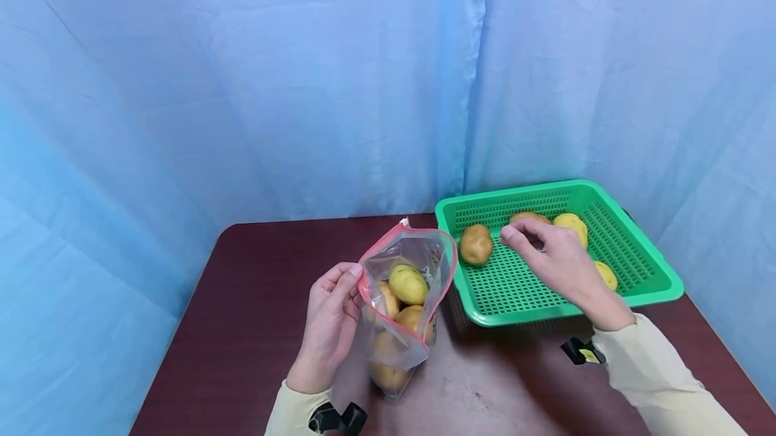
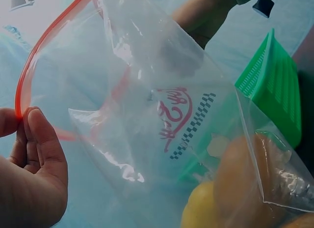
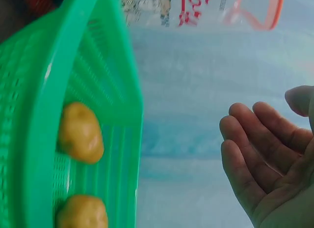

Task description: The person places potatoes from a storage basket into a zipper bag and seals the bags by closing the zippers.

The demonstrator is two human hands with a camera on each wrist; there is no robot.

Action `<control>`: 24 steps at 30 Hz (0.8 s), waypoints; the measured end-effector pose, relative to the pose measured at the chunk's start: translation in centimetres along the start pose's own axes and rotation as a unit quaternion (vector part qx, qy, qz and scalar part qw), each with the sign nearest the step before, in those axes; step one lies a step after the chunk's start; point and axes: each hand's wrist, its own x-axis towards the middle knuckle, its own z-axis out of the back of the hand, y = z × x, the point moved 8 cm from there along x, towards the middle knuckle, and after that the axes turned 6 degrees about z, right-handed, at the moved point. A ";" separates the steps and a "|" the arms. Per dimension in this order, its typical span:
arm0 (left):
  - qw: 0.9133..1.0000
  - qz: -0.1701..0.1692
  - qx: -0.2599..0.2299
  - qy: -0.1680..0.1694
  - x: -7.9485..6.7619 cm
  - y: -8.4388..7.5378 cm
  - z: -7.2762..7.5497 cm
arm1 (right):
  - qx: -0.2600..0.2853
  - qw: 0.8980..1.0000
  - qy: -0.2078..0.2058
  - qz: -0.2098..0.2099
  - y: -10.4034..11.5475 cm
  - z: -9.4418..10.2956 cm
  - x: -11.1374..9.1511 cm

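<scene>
My left hand (image 1: pixel 332 318) pinches the red-edged rim of a clear zip bag (image 1: pixel 448 267) between thumb and fingers, and the bag's mouth gapes. Inside the bag lie several potatoes, with a yellow potato (image 1: pixel 408 284) on top of brown ones. In the left wrist view the bag (image 2: pixel 132 139) shows red lettering and a checkered strip. My right hand (image 1: pixel 560 264) hovers over the green basket (image 1: pixel 657 274), its fingers loosely bent and nothing between them. Beneath and around it in the basket are a brown potato (image 1: pixel 476 244) and a yellow potato (image 1: pixel 571 226), among several.
The basket stands on the right of the dark red table (image 1: pixel 254 301), close to the bag. Behind the table hangs a light blue curtain (image 1: pixel 339 85), which also runs along both sides.
</scene>
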 end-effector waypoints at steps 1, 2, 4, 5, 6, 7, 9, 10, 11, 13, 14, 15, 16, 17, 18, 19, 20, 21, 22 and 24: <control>1.000 0.000 0.000 -0.001 0.0 0.0 0.0 | -0.003 1.000 0.001 -0.003 -0.3 0.2 -0.1; 1.000 0.000 0.001 -0.001 0.0 0.0 0.0 | -0.008 1.000 0.002 -0.007 -0.7 0.4 -0.3; 1.000 0.000 0.000 -0.002 0.0 0.0 -0.1 | -0.018 1.000 0.002 -0.015 -1.4 0.9 -0.7; 1.000 0.001 0.001 -0.002 0.0 0.0 -0.1 | -0.024 1.000 0.002 -0.018 -1.8 1.2 -0.9; 1.000 0.001 0.001 -0.002 0.1 0.0 -0.1 | -0.030 0.999 0.004 -0.022 -2.2 1.4 -1.2; 1.000 0.001 0.001 -0.001 0.1 0.0 -0.1 | -0.036 0.999 0.004 -0.025 -2.6 1.6 -1.4; 1.000 0.002 0.001 0.000 0.0 0.0 -0.1 | -0.044 0.999 0.005 -0.031 -3.3 2.0 -1.9; 1.000 0.002 0.001 0.001 0.0 0.0 -0.1 | -0.047 0.998 0.006 -0.033 -3.7 2.2 -2.2; 1.000 0.002 0.001 0.001 0.0 0.0 -0.1 | -0.048 0.998 0.009 -0.037 -4.1 2.3 -2.5; 1.000 0.002 0.002 0.002 0.0 0.1 0.0 | -0.050 0.998 0.013 -0.044 -4.8 2.6 -2.9; 1.000 0.002 0.002 0.001 0.0 0.1 0.0 | -0.050 0.997 0.016 -0.048 -5.2 2.7 -3.1; 1.000 0.001 0.002 0.002 0.0 0.1 0.1 | -0.052 0.997 0.019 -0.052 -5.6 2.9 -3.3; 1.000 0.001 0.003 0.001 0.1 0.1 0.2 | -0.051 0.997 0.020 -0.061 -6.0 3.1 -3.5; 1.000 0.002 0.004 0.000 0.1 0.1 0.2 | -0.051 0.996 0.022 -0.064 -6.4 3.4 -3.7; 1.000 0.002 0.004 0.000 0.1 0.1 0.3 | -0.053 0.996 0.022 -0.070 -6.9 3.6 -3.9; 1.000 0.002 0.004 -0.001 0.1 0.1 0.4 | -0.054 0.996 0.024 -0.074 -7.3 3.8 -4.0; 1.000 0.002 0.004 -0.002 0.1 0.2 0.4 | -0.056 0.995 0.025 -0.076 -7.8 4.0 -4.2; 1.000 0.002 0.003 -0.002 0.1 0.2 0.5 | -0.057 0.995 0.027 -0.079 -8.2 4.2 -4.4; 1.000 0.002 0.002 -0.002 0.1 0.2 0.5 | -0.058 0.995 0.029 -0.082 -8.7 4.4 -4.6; 1.000 0.002 0.000 -0.001 0.1 0.2 0.5 | -0.062 0.994 0.034 -0.086 -9.6 4.7 -5.0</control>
